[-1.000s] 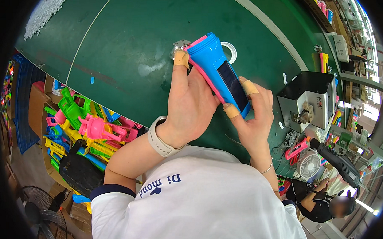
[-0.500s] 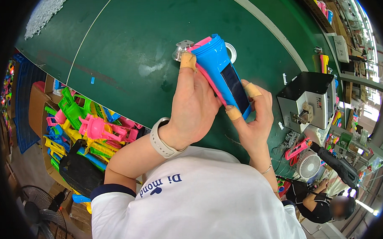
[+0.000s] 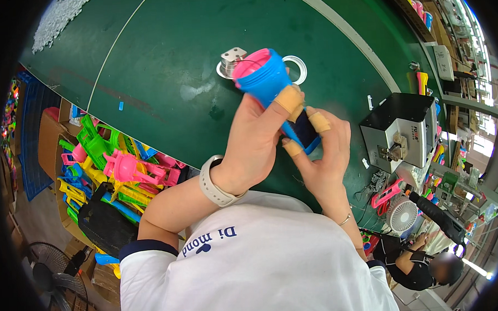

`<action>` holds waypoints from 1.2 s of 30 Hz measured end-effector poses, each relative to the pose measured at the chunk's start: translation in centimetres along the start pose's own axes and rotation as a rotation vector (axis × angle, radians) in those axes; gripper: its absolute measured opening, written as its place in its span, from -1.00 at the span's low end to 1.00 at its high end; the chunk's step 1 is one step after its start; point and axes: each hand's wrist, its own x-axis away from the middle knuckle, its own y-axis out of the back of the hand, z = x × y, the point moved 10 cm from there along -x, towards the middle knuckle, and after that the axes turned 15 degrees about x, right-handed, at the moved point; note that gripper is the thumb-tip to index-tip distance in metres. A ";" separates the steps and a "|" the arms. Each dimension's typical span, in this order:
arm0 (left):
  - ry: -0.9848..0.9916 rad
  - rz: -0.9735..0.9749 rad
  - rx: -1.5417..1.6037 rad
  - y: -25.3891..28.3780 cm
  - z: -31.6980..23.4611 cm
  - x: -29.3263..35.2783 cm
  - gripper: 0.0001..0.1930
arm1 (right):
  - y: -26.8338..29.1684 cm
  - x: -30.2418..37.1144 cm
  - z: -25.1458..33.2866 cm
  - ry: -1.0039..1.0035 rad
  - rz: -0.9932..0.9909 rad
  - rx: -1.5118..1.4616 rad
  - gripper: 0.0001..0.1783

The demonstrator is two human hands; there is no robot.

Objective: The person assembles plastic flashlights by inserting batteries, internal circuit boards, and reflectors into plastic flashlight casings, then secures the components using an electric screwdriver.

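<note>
A flashlight housing [image 3: 265,81], blue outside and pink inside, is held tilted between my two hands, its threaded round mouth pointing away and to the left. A dark flat panel [image 3: 303,129] is set in its lower face. My left hand [image 3: 251,147] wraps the middle, the taped thumb pressed across the blue shell. Closed on the narrower near end, my right hand [image 3: 326,158] grips with taped fingertips. Just left of the mouth lies a silver metal lamp part [image 3: 233,56], with a thin dark wire by it. A white ring [image 3: 296,70] rests right of the housing.
At left, a box holds a heap of colored plastic parts [image 3: 126,168]. A black and silver machine [image 3: 399,131] stands at right, near a small white fan [image 3: 402,214]. White bits [image 3: 60,22] are piled far left. Another person [image 3: 414,265] sits lower right.
The housing has turned, so its open mouth shows more and its panel is partly covered. My left thumb has moved from near the rim down across the shell. The lamp part sits slightly left.
</note>
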 end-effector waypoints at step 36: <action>0.029 0.242 0.146 1.5 -3.2 -2.0 -0.50 | -6.2 -1.5 0.6 -0.295 0.575 -0.879 -0.47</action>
